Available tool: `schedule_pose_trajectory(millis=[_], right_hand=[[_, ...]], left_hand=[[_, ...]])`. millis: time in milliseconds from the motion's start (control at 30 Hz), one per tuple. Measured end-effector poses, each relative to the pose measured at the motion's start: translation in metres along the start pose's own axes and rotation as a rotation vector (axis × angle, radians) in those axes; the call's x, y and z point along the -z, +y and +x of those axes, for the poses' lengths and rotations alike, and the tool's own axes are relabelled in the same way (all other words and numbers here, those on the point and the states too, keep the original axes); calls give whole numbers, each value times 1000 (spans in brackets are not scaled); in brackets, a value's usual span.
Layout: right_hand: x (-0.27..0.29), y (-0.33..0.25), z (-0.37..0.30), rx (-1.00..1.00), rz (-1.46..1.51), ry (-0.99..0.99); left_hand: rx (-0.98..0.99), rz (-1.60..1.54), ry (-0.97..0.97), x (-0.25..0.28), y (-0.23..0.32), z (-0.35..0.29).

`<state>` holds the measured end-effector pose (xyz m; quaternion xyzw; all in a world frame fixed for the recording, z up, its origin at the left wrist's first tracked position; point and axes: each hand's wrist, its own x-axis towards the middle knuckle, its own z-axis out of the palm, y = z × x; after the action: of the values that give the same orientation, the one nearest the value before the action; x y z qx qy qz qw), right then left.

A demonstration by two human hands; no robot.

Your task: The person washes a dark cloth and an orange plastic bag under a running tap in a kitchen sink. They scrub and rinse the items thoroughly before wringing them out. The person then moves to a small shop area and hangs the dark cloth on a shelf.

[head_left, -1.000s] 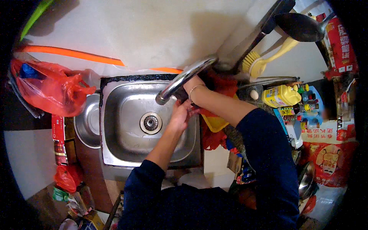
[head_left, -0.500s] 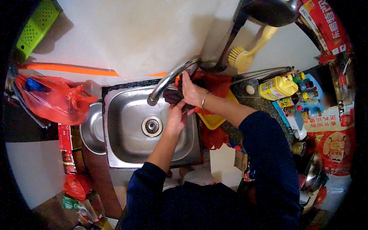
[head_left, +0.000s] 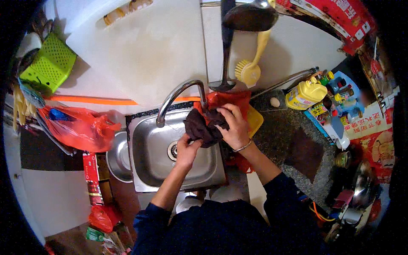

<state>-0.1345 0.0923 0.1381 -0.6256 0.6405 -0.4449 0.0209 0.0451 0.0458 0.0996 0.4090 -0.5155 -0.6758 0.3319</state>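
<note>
At the sink [head_left: 148,146] — cloth [head_left: 202,131] in both hands [head_left: 187,152] [head_left: 235,128]

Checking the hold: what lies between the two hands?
A crumpled dark brown cloth, between left hand and right hand, touching both; the head view shows it.

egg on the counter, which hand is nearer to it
Right. The right hand, holding the dark cloth, is left of and below the egg in the picture; the left hand is farther left, over the sink.
</note>
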Motion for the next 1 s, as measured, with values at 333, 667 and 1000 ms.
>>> schedule_pose_trajectory(millis=[333, 667, 1000], right_hand=[[-4, -60, 98, 465, -176, 186], [-65, -41, 120, 291, -65, 306], [-92, -25, 91, 56, 317, 461]], left_hand=[[-925, 1154, 205, 4, 157, -30], [-468, 563, 48, 38, 144, 26], [-475, 572, -37, 38, 146, 11]])
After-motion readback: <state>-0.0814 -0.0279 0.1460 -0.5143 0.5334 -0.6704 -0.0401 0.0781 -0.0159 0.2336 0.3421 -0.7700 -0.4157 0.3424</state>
